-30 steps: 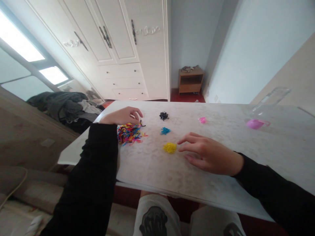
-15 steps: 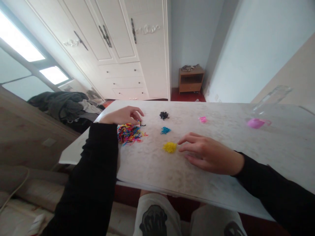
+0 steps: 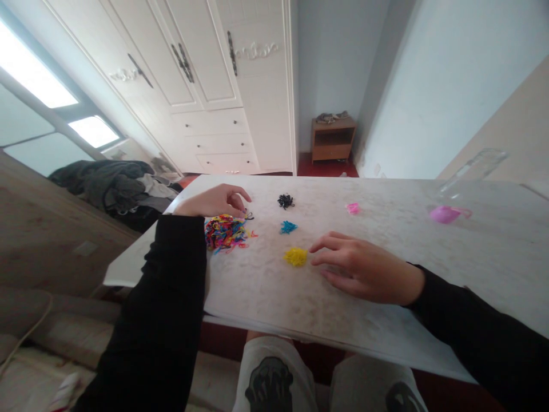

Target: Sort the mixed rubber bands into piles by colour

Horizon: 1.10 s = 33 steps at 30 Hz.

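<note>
Head view. Surface: pale marbled counter [image 3: 266,292], long, running off to the right. Room behind it: white wardrobe [image 3: 223,86] with drawers below, a small wooden cabinet [image 3: 332,140] against the blue-grey wall, and a heap of dark clothes [image 3: 115,186] off the counter's left end.

On the counter: one large mixed pile [image 3: 223,232] of small elastic bands, tangled, in red, yellow, blue, pink and black. To its right sit four small single-colour clusters, well apart from each other: black [image 3: 285,201] farthest back, blue [image 3: 288,227], yellow [image 3: 295,256] nearest the person, pink [image 3: 352,208] further right. At far right, a clear jar [image 3: 472,169] lies tilted near a pink lid [image 3: 446,214].

Left hand [image 3: 214,201]: at the far edge of the mixed pile, fingers [image 3: 240,200] curled, thumb and forefinger tips drawn close over a single dark band [image 3: 248,216] lying just right of the pile. Whether the band is actually pinched cannot be told.

Right hand [image 3: 364,269]: palm down on the counter, fingers spread and holding nothing, tips just beside the yellow cluster
</note>
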Motion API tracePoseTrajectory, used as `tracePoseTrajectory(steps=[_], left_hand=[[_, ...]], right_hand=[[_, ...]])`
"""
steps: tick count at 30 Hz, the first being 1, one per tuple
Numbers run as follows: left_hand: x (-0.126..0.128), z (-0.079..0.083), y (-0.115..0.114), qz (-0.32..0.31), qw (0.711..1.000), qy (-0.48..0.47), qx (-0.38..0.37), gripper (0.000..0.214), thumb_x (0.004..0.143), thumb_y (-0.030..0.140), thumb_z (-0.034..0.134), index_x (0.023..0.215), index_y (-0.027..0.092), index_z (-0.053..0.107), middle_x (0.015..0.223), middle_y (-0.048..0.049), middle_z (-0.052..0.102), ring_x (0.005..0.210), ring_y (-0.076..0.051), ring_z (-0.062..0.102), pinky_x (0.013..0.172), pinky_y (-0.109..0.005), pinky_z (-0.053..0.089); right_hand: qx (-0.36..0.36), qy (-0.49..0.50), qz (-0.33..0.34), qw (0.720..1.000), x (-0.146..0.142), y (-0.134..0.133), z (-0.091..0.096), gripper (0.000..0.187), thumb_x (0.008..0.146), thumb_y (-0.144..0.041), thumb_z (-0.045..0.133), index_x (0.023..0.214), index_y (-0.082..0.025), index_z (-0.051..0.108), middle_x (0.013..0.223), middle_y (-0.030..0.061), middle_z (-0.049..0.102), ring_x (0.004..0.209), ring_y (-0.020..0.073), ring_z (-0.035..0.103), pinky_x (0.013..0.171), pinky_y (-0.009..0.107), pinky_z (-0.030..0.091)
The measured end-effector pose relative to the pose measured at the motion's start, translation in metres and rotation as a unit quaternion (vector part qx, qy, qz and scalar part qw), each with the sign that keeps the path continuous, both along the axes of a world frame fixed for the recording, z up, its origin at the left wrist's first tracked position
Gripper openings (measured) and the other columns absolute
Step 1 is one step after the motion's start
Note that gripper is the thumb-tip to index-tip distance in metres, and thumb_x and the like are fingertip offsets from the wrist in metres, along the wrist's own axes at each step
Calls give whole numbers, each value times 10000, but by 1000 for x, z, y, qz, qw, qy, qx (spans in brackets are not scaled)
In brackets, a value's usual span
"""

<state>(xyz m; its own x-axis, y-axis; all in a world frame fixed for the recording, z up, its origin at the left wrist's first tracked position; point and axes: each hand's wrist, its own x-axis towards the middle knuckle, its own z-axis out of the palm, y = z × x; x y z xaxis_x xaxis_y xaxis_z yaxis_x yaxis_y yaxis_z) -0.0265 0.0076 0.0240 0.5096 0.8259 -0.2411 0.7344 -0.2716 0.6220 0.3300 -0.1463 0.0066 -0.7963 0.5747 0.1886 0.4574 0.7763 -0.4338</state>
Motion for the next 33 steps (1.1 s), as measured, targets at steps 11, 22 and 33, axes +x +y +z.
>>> tracePoseTrajectory(steps=[11, 22, 33], left_hand=[[3, 1, -1, 14, 999, 9, 49, 529, 638, 450, 830, 1084, 190, 713, 748, -6, 723, 673, -155, 662, 602, -248, 474], [16, 1, -8, 35, 996, -82, 14, 391, 696, 384, 804, 1019, 187, 703, 816, -39, 778, 764, -183, 720, 690, -289, 547], [75, -11, -30, 38, 958, -283, 26, 431, 585, 408, 926, 815, 137, 682, 753, -80, 759, 703, -200, 744, 631, -286, 594]], right_hand=[[0, 3, 3, 1000, 0, -1, 1, 232, 910, -131, 608, 1097, -193, 728, 1188, 118, 691, 1081, 252, 630, 947, 430, 534], [1, -3, -5, 1000, 0, -1, 1, 256, 924, -145, 596, 1150, -189, 709, 1214, 114, 677, 1107, 246, 615, 966, 424, 524], [25, 11, -63, 998, -1, 2, -1, 374, 909, -158, 612, 1282, -186, 635, 1245, 126, 668, 1156, 278, 608, 1009, 476, 523]])
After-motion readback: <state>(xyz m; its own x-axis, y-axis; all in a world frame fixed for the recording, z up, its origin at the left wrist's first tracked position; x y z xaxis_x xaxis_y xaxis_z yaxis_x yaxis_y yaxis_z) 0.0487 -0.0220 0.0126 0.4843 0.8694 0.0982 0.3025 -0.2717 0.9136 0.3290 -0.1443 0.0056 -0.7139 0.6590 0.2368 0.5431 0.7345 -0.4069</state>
